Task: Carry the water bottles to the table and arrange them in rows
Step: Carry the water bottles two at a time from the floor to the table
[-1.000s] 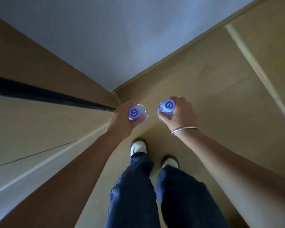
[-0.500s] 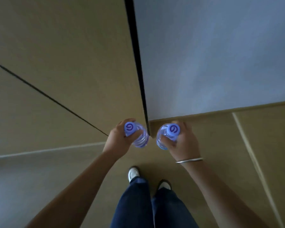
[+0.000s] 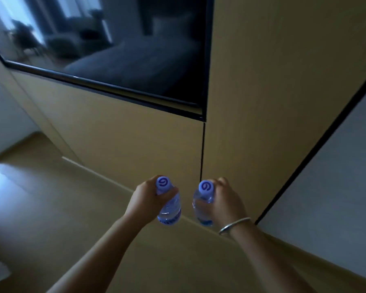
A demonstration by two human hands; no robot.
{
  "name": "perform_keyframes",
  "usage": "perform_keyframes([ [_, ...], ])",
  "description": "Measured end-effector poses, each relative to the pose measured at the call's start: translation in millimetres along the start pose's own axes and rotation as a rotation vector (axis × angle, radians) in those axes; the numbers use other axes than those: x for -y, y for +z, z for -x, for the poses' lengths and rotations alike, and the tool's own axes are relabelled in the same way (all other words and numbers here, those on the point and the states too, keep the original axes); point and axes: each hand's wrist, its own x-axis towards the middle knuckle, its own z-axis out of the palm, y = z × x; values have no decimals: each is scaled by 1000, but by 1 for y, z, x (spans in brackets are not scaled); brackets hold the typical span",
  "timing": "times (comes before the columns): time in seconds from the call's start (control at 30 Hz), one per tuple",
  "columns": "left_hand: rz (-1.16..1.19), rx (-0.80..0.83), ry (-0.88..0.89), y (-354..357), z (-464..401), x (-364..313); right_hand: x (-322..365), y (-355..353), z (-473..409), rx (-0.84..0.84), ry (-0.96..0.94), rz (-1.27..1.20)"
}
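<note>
I carry two small clear water bottles with pale caps that bear a purple swirl. My left hand [image 3: 146, 200] grips the left bottle [image 3: 170, 210] around its neck and shoulder. My right hand [image 3: 225, 200] grips the right bottle [image 3: 201, 205] the same way; a silver bangle sits on that wrist. Both bottles are upright, side by side and a short gap apart, held out in front of me above the floor. No table is in view.
A tan wood-panelled wall [image 3: 125, 140] stands straight ahead with a dark screen [image 3: 118, 47] mounted on it, reflecting a room. A white wall [image 3: 334, 187] lies to the right. Tan floor [image 3: 51, 218] runs left, where a bright patch shows.
The view has swung and lifted: my legs and shoes have dropped out of sight and the wall-mounted screen has come into view. Both hands keep the same hold on the bottles.
</note>
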Motion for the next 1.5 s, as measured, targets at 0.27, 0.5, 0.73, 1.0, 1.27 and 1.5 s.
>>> perform_keyframes([
  [0.27,-144,-204,-47,-138,15,71,121,79,-17,122,-135,-21],
  [0.5,-127,-325,-89,-222,19,128,213,141,-35,248,-255,-3],
  [0.73,-172,-441,-239,-279,9,173,274,192,-70,314,-410,50],
  [1.0,-156,-530,-324,-329,-56,218,332,252,-153,432,-536,44],
  [1.27,-132,-690,-368,-392,-152,241,409,308,-274,479,-741,54],
  [1.5,-126,-785,-412,-431,-196,262,455,342,-332,528,-780,-25],
])
